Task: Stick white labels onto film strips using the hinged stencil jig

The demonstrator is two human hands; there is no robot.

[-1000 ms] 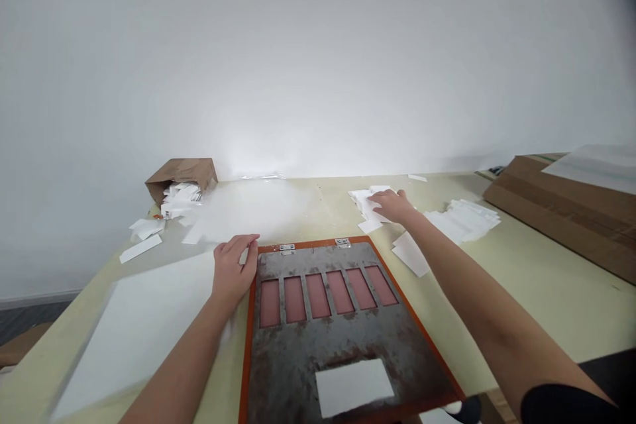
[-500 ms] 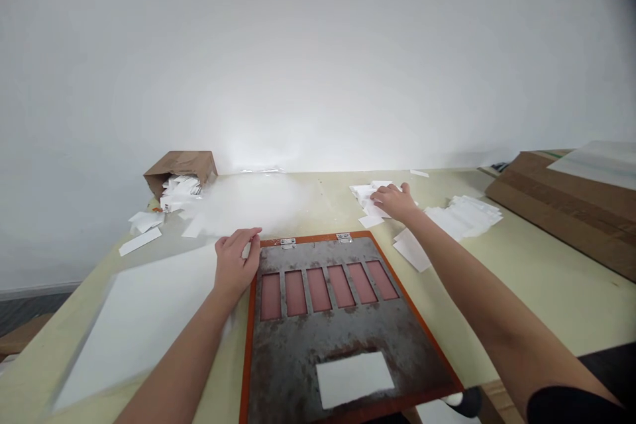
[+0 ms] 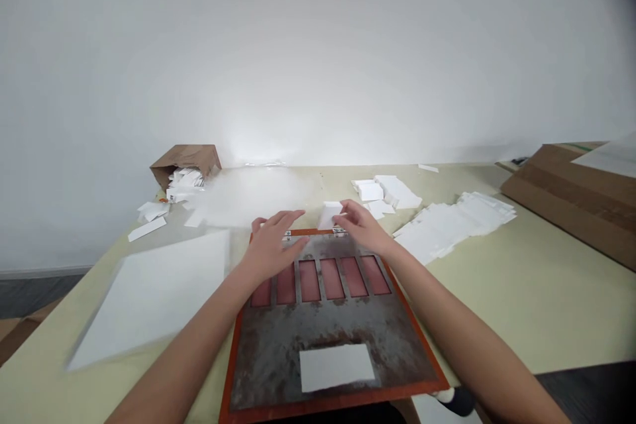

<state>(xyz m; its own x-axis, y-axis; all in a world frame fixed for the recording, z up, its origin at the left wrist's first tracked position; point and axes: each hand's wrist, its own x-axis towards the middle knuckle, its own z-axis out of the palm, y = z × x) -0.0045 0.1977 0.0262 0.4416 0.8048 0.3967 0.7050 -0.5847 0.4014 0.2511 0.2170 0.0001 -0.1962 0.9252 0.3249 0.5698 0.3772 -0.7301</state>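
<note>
Item: one white slip [image 3: 329, 214], pinched by its edge between the thumb and fingertips of my right hand [image 3: 362, 228], just above the far edge of the metal plate [image 3: 318, 324]. My left hand [image 3: 271, 248] grips nothing, fingers spread flat over the plate's leftmost slots [image 3: 330, 277]; I cannot tell whether it touches them. Handling note, as I judge it: pinch lightly, keep the slip flat and square to the slots, and steady the plate with the left palm.

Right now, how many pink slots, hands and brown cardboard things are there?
Pink slots: 6
Hands: 2, left hand and right hand holding a white card
Brown cardboard things: 2, small box and big box
Total: 10
</note>
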